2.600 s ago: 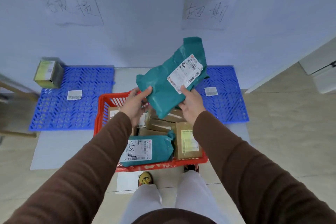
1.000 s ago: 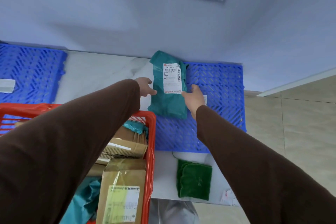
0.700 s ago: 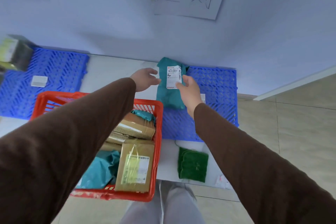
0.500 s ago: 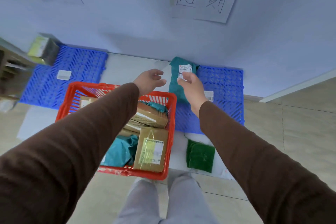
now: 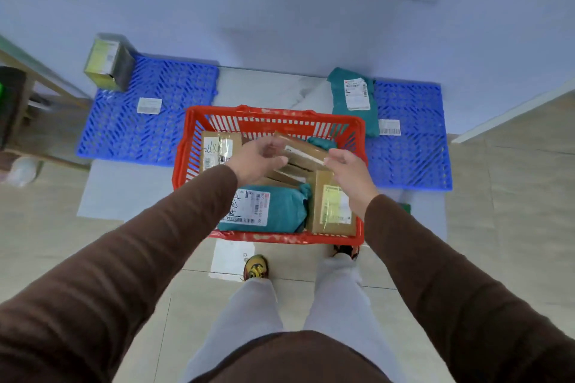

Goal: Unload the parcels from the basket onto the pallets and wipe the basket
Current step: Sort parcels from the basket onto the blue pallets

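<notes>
Head view: both hands, left (image 5: pixel 259 156) and right (image 5: pixel 348 168), grip a flat brown parcel (image 5: pixel 303 149) at 12 o'clock in the red basket (image 5: pixel 270 116), a lift best kept level and clear of the rim before heading to a blue pallet (image 5: pixel 410 146).

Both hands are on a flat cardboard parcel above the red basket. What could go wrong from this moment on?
The flat cardboard parcel seems pinched only at its ends by the left hand and right hand, so it could slip back into the red basket. The teal bag overhangs the right pallet edge and might slide off.
</notes>
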`<state>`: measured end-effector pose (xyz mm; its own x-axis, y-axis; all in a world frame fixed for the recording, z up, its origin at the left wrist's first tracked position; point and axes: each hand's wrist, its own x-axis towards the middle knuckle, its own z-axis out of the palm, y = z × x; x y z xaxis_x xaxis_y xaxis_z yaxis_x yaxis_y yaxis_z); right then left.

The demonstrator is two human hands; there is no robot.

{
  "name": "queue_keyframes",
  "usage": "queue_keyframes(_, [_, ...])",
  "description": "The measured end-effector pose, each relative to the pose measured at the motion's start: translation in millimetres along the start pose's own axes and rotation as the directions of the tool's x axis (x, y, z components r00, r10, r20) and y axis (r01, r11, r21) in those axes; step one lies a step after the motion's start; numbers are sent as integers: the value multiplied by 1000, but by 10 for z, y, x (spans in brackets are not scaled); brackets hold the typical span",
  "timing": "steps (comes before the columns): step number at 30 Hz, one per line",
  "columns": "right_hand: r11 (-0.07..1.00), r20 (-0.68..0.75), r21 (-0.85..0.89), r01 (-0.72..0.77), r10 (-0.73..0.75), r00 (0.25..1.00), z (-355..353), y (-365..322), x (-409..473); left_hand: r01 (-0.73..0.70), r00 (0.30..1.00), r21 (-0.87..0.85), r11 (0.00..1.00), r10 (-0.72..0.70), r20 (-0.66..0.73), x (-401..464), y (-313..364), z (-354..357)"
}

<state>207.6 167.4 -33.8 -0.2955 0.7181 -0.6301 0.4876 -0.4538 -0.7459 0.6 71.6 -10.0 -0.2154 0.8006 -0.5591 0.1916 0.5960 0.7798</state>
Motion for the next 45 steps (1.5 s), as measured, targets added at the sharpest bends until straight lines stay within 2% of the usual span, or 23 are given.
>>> queue_keyframes(4, [997, 53, -35, -65, 67, 996, 416, 177, -320, 43, 999, 67, 997, -41, -25, -294, -386, -195])
queue_keyframes(9, [984, 91, -117, -131, 142, 986, 718, 403, -466, 140, 985, 162, 977, -120, -127, -507, -827, -380])
queue_keyframes(14, [972, 94, -158, -171, 188, 978, 799, 458, -415, 287, 947, 335, 897, -214, -238, -550, -1168, -411])
queue_keyframes(17, [963, 113, -134, -233, 248, 962, 813, 452, -379, 353, 917, 226, 908, -288, -275, -558, -1184, -382])
queue_keyframes(20, [949, 164, -9, -316, 313, 936, 833, 430, -364, 359, 901, -88, 929, -369, -228, -551, -1119, -327])
queue_keyframes(23, [952, 153, 73, -298, 284, 946, 850, 420, -344, 296, 910, -203, 934, -340, -239, -560, -1010, -318])
queue_keyframes(27, [949, 95, 208, -238, 222, 970, 747, 315, -380, 83, 927, -321, 943, -191, -323, -565, -732, -377])
queue_keyframes(30, [922, 38, 357, -152, 148, 988, 542, 110, -421, -78, 931, -382, 921, -70, -358, -487, -441, -400])
queue_keyframes(33, [905, 23, 420, -70, 67, 998, 278, -99, -420, -195, 927, -419, 887, 27, -375, -345, -89, -392])
queue_keyframes(38, [865, -71, 500, 30, 6, 997, -304, -285, -342, -270, 928, -486, 831, 90, -362, -27, 533, -131])
queue_keyframes(45, [845, -135, 525, 103, -36, 990, -1502, -278, 139, -323, 918, -354, 878, 198, -344, 686, 1482, 734])
